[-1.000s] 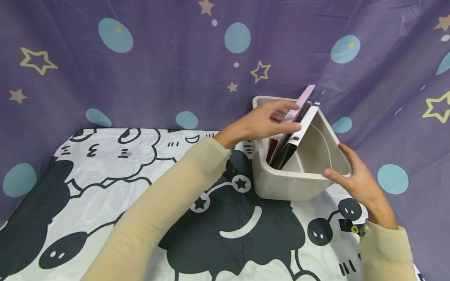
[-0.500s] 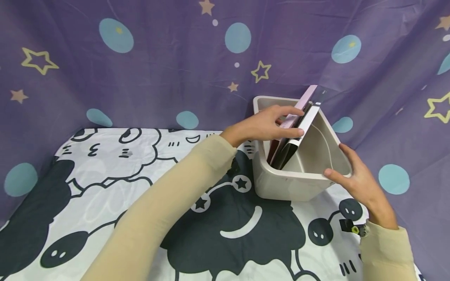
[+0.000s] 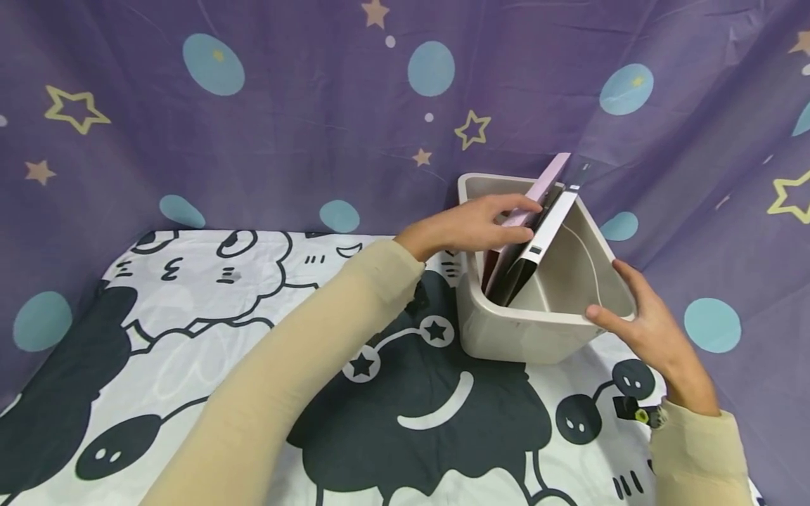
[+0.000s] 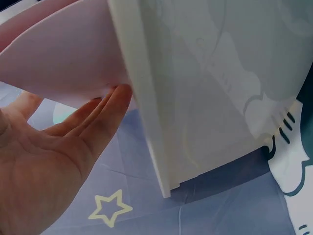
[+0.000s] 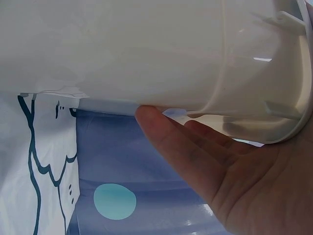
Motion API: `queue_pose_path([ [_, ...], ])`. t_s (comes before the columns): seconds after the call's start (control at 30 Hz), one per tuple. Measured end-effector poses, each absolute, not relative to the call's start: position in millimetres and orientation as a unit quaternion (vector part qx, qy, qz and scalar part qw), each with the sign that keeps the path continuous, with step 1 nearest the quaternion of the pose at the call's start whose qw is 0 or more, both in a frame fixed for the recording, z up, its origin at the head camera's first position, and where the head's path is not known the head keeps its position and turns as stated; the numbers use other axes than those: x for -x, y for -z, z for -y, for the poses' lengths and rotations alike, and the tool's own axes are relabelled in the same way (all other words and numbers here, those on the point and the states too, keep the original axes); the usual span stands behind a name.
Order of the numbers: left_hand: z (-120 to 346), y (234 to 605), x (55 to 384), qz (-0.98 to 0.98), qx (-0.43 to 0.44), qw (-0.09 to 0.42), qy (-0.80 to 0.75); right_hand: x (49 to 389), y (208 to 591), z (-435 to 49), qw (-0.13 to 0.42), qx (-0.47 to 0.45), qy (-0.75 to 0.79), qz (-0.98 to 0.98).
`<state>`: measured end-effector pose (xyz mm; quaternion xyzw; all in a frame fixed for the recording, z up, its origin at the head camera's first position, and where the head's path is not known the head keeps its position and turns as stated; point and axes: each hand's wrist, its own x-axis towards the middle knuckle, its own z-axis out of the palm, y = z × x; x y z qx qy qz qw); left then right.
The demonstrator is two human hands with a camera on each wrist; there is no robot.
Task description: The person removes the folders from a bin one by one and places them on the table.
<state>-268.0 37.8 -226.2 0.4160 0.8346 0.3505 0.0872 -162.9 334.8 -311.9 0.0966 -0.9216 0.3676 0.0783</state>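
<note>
An off-white storage bin (image 3: 525, 337) stands on the right of the bed-like surface, with books standing in its left part, leaning right. One is a pink book (image 3: 549, 176); beside it are dark ones and a book with a white edge (image 3: 552, 225). My left hand (image 3: 471, 223) reaches over the bin's left rim, its fingers and thumb extended across the pink book's top. In the left wrist view, straight fingers (image 4: 105, 115) lie at the pink cover. My right hand (image 3: 652, 330) holds the bin's front right corner, thumb on the front rim and fingers along the right side.
A white sheet (image 3: 209, 295) with black cartoon sheep covers the surface. Behind the bin hangs a purple curtain (image 3: 304, 119) with stars and blue ovals, close to its back and right side. A thin pale cord (image 3: 585, 256) runs along the bin's inner right wall.
My left hand shifts a little down and right, then slightly back left over the books. My right hand stays on the bin, and the books barely move.
</note>
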Motion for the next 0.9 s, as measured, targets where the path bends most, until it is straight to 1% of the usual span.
queue_pose_path([
  [0.03,-38.4,223.9,268.2,-0.838,-0.418,0.087,-0.340,162.9,311.7,-334.9,0.078,-0.096,-0.369,0.921],
  [0.1,-40.4,219.0,268.6,-0.842,-0.415,0.105,-0.330,162.8,311.3,-335.2,0.078,-0.095,-0.370,0.921],
  [0.17,-42.0,215.0,268.9,-0.843,-0.400,0.136,-0.332,162.7,311.3,-335.4,0.078,-0.094,-0.368,0.922],
  [0.3,-43.7,210.0,269.1,-0.830,-0.365,0.218,-0.361,162.7,311.9,-335.6,0.077,-0.095,-0.367,0.922],
  [0.4,-44.9,208.3,269.1,-0.823,-0.351,0.252,-0.370,162.5,311.9,-335.7,0.077,-0.096,-0.368,0.922],
  [0.73,-45.5,205.5,268.0,-0.810,-0.317,0.283,-0.404,162.5,312.7,-335.1,0.083,-0.101,-0.363,0.923],
  [0.8,-44.5,205.9,268.2,-0.809,-0.311,0.280,-0.412,162.4,313.0,-335.6,0.084,-0.100,-0.363,0.923],
  [0.9,-45.8,206.8,268.7,-0.819,-0.309,0.256,-0.410,162.3,313.2,-336.9,0.085,-0.100,-0.363,0.922],
])
